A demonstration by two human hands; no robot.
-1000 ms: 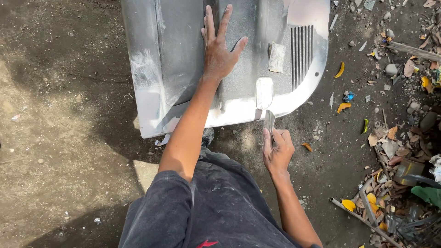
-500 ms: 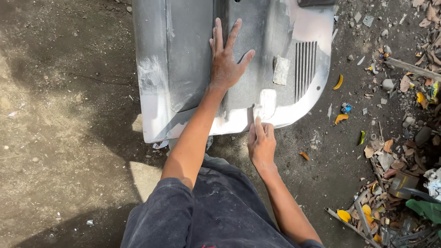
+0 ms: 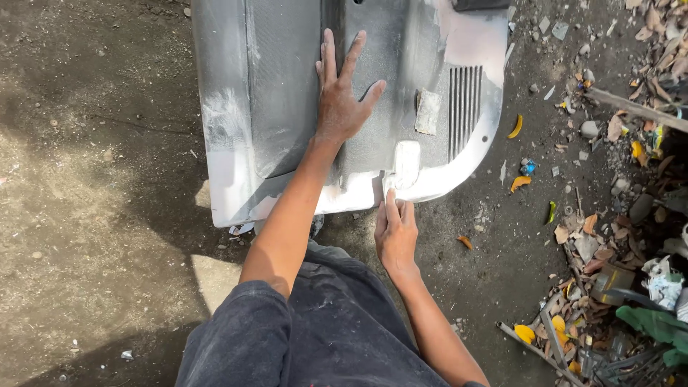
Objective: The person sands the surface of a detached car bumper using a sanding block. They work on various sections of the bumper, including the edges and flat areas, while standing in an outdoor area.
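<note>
A large grey plastic body panel (image 3: 287, 93) with a ribbed vent lies on the dirt ground. My left hand (image 3: 342, 97) rests flat on its middle, fingers spread, holding nothing. My right hand (image 3: 396, 233) is at the panel's near curved edge, fingers held together with the tips pressed against the whitish rim. Whether anything lies under those fingers is hidden. A small grey square of sandpaper (image 3: 428, 111) sits loose on the panel, right of my left hand. My dark trousers fill the bottom of the view.
Rubble, dry leaves, yellow scraps and rubbish (image 3: 616, 287) cover the ground to the right. A long stick (image 3: 631, 107) lies at the upper right. Bare packed dirt (image 3: 93, 215) stretches to the left.
My right hand has moved up from just below the panel to press on its near edge. My left hand has stayed flat on the panel.
</note>
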